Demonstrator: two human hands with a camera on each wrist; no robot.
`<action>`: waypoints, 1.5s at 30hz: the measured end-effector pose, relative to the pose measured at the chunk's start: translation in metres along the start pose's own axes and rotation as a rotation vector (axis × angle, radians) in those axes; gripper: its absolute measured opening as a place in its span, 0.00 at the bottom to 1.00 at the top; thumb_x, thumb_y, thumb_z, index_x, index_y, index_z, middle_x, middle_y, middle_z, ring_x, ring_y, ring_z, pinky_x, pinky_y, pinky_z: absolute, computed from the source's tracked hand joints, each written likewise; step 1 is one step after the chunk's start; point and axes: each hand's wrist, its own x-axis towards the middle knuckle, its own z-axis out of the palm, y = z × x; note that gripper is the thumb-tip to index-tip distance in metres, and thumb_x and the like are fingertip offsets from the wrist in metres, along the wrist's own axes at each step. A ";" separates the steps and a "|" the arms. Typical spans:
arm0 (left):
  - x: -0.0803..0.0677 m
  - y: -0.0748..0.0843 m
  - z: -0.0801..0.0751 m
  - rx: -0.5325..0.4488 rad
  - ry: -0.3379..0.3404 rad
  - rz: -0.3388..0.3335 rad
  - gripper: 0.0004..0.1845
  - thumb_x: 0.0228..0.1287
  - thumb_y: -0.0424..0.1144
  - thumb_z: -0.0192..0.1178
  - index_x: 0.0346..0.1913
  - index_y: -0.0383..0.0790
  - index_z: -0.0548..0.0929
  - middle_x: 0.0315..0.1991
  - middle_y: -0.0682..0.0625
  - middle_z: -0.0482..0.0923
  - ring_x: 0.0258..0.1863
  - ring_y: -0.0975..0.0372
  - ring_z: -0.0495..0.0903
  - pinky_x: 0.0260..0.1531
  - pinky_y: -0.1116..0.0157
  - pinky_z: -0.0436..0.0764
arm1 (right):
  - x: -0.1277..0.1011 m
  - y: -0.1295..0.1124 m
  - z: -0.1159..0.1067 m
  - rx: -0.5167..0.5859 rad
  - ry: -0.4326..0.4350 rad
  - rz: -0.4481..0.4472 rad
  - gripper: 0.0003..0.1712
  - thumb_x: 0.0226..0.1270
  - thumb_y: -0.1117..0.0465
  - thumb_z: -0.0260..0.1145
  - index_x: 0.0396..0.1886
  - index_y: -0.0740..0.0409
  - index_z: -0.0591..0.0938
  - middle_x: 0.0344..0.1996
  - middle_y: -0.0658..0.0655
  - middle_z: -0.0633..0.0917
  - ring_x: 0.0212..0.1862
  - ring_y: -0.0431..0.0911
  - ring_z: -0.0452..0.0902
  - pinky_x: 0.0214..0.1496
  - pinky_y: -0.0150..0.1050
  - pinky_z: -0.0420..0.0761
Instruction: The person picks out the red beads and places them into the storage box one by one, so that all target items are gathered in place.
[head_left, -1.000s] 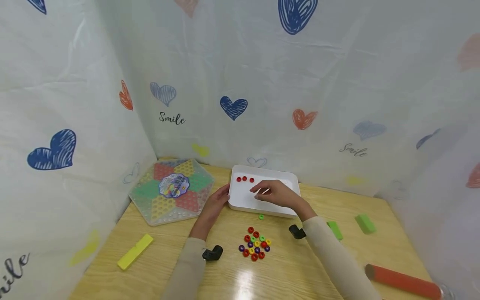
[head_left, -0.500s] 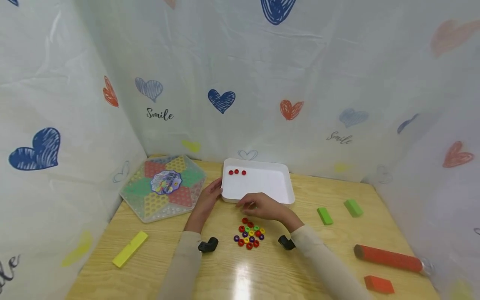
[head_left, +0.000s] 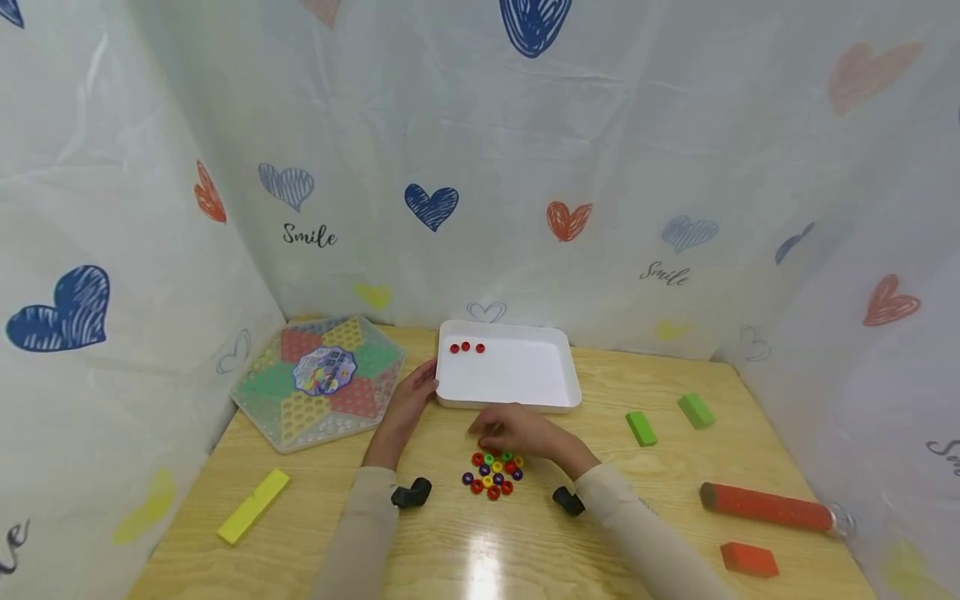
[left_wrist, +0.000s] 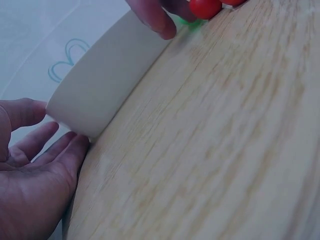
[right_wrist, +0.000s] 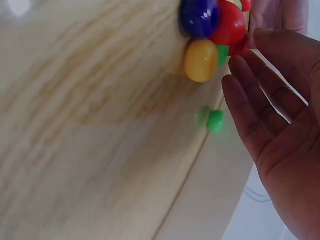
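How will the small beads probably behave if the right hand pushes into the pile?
The beads look round and glossy, so they would probably roll and scatter on the smooth table. They seem small and light; the right hand may find them slippery.

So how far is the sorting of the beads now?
Three red beads lie in the tray. The right hand is over the bead pile, touching a red one. The left hand steadies the tray. Most beads remain on the table.
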 end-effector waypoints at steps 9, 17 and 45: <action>-0.001 -0.004 -0.001 -0.023 0.013 0.005 0.26 0.72 0.29 0.48 0.72 0.35 0.62 0.72 0.40 0.60 0.72 0.53 0.59 0.71 0.56 0.61 | -0.001 -0.003 0.005 -0.008 0.008 0.000 0.13 0.65 0.56 0.67 0.49 0.48 0.85 0.43 0.42 0.83 0.42 0.31 0.78 0.48 0.28 0.80; -0.002 -0.003 -0.005 -0.024 0.015 -0.002 0.26 0.73 0.29 0.47 0.72 0.36 0.62 0.72 0.41 0.60 0.72 0.54 0.59 0.70 0.56 0.61 | -0.001 -0.001 0.004 -0.065 0.036 0.030 0.10 0.63 0.56 0.69 0.45 0.45 0.85 0.41 0.40 0.82 0.40 0.32 0.77 0.45 0.28 0.79; -0.001 -0.003 -0.002 -0.020 -0.010 -0.004 0.27 0.72 0.31 0.49 0.72 0.38 0.62 0.72 0.42 0.61 0.72 0.54 0.59 0.69 0.55 0.63 | -0.002 0.031 -0.062 0.121 0.259 -0.032 0.15 0.66 0.56 0.66 0.49 0.59 0.83 0.43 0.47 0.84 0.44 0.40 0.80 0.47 0.34 0.82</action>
